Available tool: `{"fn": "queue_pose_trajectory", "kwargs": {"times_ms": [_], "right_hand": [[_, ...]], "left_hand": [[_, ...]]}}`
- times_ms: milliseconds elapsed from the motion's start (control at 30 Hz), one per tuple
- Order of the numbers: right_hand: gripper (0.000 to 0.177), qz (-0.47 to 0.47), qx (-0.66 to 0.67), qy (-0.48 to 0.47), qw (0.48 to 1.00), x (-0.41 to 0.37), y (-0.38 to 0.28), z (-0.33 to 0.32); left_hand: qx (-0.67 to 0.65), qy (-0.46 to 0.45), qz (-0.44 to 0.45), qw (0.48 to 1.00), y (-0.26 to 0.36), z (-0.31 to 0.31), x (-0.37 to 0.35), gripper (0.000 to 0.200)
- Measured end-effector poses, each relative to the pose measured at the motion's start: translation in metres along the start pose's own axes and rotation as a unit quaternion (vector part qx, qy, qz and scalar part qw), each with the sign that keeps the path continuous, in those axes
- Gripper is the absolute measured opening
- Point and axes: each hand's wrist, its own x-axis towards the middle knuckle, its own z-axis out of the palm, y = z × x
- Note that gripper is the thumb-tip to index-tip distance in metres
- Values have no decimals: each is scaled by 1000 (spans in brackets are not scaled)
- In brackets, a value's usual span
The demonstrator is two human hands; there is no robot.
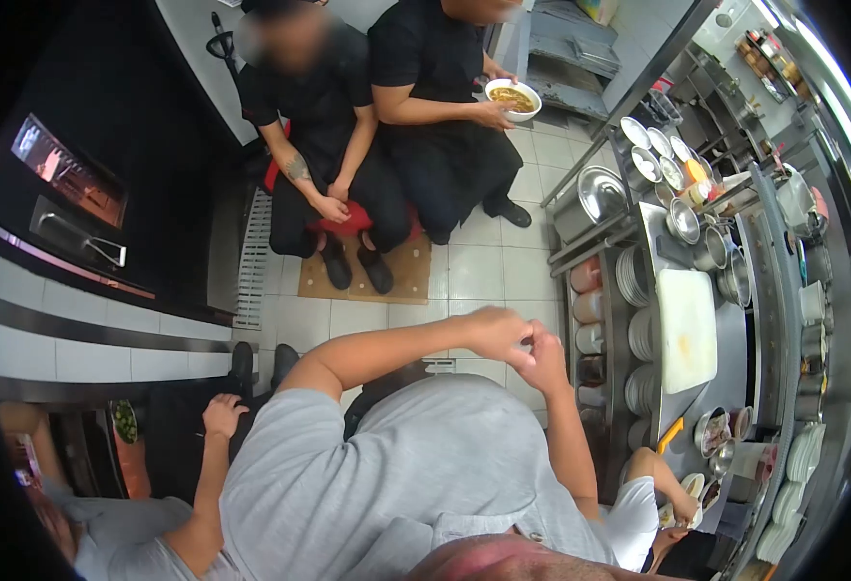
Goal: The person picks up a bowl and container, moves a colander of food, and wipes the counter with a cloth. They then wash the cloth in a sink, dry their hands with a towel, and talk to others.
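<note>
My left hand [496,334] and my right hand [545,360] meet in front of my grey shirt [435,455]. The fingers of both are bent and closed, touching at the tips. Anything held between them is too small or hidden to make out. Nearest on the right is the steel counter, where a white cutting board [687,329] lies. A knife with an orange handle [671,436] rests near the board's lower end. Stacked plates [641,334] stand on the shelf under the counter, beyond my right hand.
Two people in black sit opposite; one holds a white bowl of soup [512,99]. Another person's hand [224,414] is at lower left, and a white-sleeved person reaches among bowls at lower right. Metal bowls [682,221] and a large pot [600,194] stand at right.
</note>
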Motion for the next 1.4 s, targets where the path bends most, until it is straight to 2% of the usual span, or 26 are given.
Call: {"fn": "queue_pose_trajectory", "kwargs": {"times_ms": [67,167,267,300,400,467,533,600,667,700,800,900,1000,1100,1233,1267,1333,1367,1400], "right_hand": [[51,59,37,15,997,-13,28,4],[62,158,45,-11,986,-50,87,8],[67,237,37,-52,969,-88,131,9],[68,258,36,-63,963,-95,141,10],[69,268,36,-63,961,-108,166,14],[68,263,37,-49,963,-105,173,14],[67,255,43,-33,965,-104,170,9],[66,232,54,-12,971,-91,167,5],[65,216,47,-6,975,-81,166,1],[64,210,43,-3,977,-79,167,-2],[63,207,42,-9,977,-73,170,-3],[61,223,10,-26,974,-71,165,-4],[59,229,11,-18,973,-79,178,6],[57,238,12,-9,971,-86,193,14],[56,261,-11,5,965,-99,202,17],[56,267,-1,10,964,-98,205,20],[55,290,6,8,957,-112,211,25],[55,300,6,7,954,-112,210,28],[55,311,6,7,950,-113,209,30]], "left_hand": [[-14,160,16,987,-8,-6,-12,61],[-32,288,25,957,0,-28,-31,63],[-91,357,-14,930,28,-46,-58,63],[-53,427,29,902,27,-46,-62,71],[-141,445,-78,881,41,-57,-97,80],[-107,543,-52,831,31,-66,-119,92],[-71,604,-90,789,30,-85,-144,98],[-22,643,-89,761,38,-107,-170,98],[6,657,-68,751,58,-130,-192,97],[75,663,-77,741,54,-142,-204,95],[159,671,-107,717,49,-177,-234,92],[191,680,-136,695,41,-200,-250,90],[185,678,-159,694,46,-206,-249,89],[234,660,-167,694,30,-213,-254,88],[308,710,-92,627,42,-225,-251,86],[331,733,-58,591,50,-229,-246,84],[328,746,-79,575,50,-236,-242,81],[342,718,-114,596,24,-243,-246,65],[333,637,-184,671,-7,-250,-247,46]]}}
